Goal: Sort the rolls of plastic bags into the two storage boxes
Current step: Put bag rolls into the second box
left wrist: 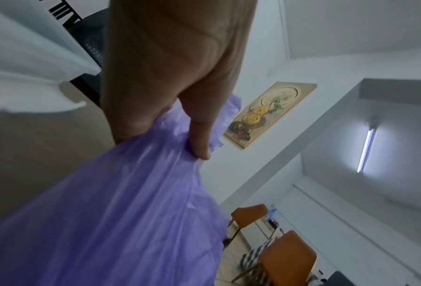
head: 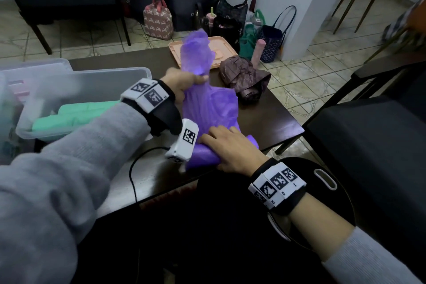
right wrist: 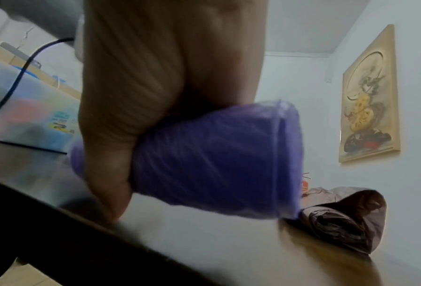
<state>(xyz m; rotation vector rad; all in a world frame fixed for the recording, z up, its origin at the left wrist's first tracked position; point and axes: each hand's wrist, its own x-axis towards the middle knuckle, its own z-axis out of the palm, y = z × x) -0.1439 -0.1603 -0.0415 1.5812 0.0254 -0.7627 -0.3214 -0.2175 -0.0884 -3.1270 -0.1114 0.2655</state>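
A purple roll of plastic bags [head: 205, 157] lies on the dark table [head: 147, 175] near its front edge, partly unrolled. My right hand [head: 227, 150] grips the roll [right wrist: 212, 162], thumb and fingers wrapped around it. The loose purple sheet [head: 207, 104] stretches up from the roll to my left hand [head: 186, 83], which pinches it in a bunch [left wrist: 180, 147] above the table; the free end [head: 196, 50] flares above the fist. A clear storage box [head: 92, 85] at the left holds mint-green rolls [head: 76, 115]. A second clear box [head: 32, 69] behind it holds pink rolls.
A folded brown umbrella [head: 244, 80] lies on the table right of the purple sheet. A peach tray [head: 221, 50] sits at the table's far edge. A black cable [head: 133, 168] runs across the table front. Bags stand on the floor beyond; a black chair [head: 368, 145] is at right.
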